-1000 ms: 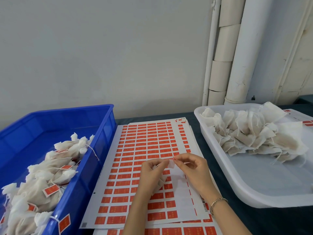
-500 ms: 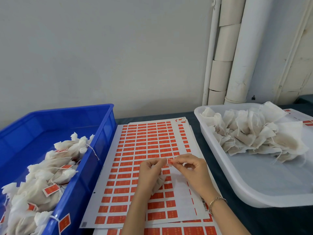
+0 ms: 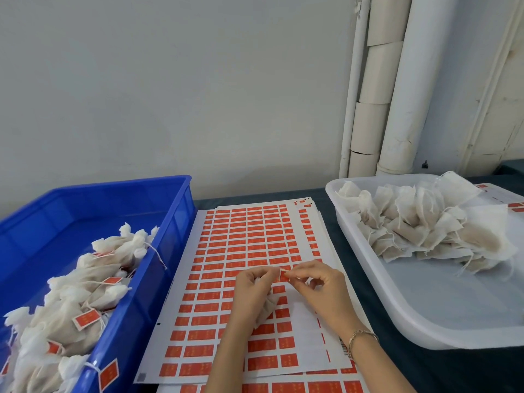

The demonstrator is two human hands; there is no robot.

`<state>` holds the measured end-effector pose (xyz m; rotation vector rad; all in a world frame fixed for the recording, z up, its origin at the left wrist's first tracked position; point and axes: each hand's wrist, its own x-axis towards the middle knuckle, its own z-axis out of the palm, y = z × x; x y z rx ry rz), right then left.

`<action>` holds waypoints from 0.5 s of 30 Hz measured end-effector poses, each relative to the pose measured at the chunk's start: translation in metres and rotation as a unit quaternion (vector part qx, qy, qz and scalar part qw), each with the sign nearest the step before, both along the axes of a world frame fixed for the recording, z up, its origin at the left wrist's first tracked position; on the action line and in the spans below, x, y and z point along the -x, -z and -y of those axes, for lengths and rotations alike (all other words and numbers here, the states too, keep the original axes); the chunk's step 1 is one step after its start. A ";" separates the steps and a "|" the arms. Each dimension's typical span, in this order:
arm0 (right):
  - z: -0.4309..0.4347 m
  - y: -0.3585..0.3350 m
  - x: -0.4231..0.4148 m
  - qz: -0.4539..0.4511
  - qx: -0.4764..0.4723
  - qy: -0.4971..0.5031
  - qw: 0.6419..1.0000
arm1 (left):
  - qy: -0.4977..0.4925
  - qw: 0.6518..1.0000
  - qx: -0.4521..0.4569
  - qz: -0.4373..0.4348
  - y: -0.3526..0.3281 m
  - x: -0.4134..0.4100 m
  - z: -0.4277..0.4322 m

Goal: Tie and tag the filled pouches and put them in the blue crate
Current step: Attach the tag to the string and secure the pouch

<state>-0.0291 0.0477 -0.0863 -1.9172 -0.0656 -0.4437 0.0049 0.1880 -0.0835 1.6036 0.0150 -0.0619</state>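
Between blue crate and white tray rims, left hand grips a pouch, right hand pinches a red tag.

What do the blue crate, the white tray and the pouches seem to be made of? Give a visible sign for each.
Blue crate: probably moulded plastic, glossy; light glints on smooth walls. White tray: likely plastic, semi-matte, slightly translucent; rounded moulded rim. Pouches: thin matte fabric, perhaps non-woven; they crumple, and brownish filling shows through.

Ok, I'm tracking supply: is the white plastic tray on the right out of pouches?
No, a heap of white fabric pouches lies at the white plastic tray's far end.
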 end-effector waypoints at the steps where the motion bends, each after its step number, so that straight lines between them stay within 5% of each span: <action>1: 0.000 0.000 0.000 -0.004 0.003 -0.003 1.000 | 0.000 1.000 -0.003 0.004 0.000 0.000 0.000; 15: 0.000 -0.001 0.000 -0.028 -0.076 -0.008 0.997 | 0.045 0.998 -0.021 0.048 -0.001 0.002 0.001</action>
